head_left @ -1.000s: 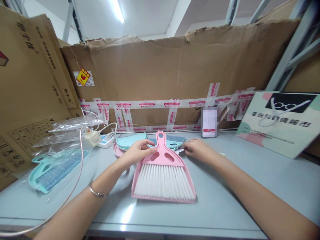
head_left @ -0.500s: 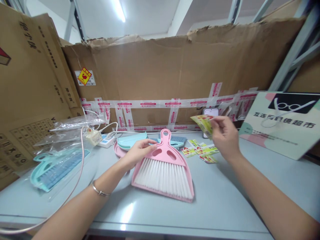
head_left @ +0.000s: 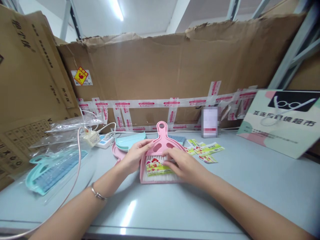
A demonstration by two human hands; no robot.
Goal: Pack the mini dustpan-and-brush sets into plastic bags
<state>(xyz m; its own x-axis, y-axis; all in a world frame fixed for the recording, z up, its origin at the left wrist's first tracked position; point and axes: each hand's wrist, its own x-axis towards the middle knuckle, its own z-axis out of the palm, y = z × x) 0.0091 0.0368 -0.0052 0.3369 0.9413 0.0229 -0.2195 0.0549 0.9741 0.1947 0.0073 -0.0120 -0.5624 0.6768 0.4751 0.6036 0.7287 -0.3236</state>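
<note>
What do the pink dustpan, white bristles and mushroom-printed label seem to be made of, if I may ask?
The pink dustpan looks like satin moulded plastic, given its smooth, evenly coloured rim. The white bristles seem matt synthetic fibre, showing fine, separate strands. The mushroom-printed label is probably paper or thin card, being flat and brightly printed; its coating is unclear.

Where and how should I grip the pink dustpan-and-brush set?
Probably by its pink handle, from above: it is narrow, at the far end and uncovered, whereas the left hand holds the left edge and the right hand covers the right.
</note>
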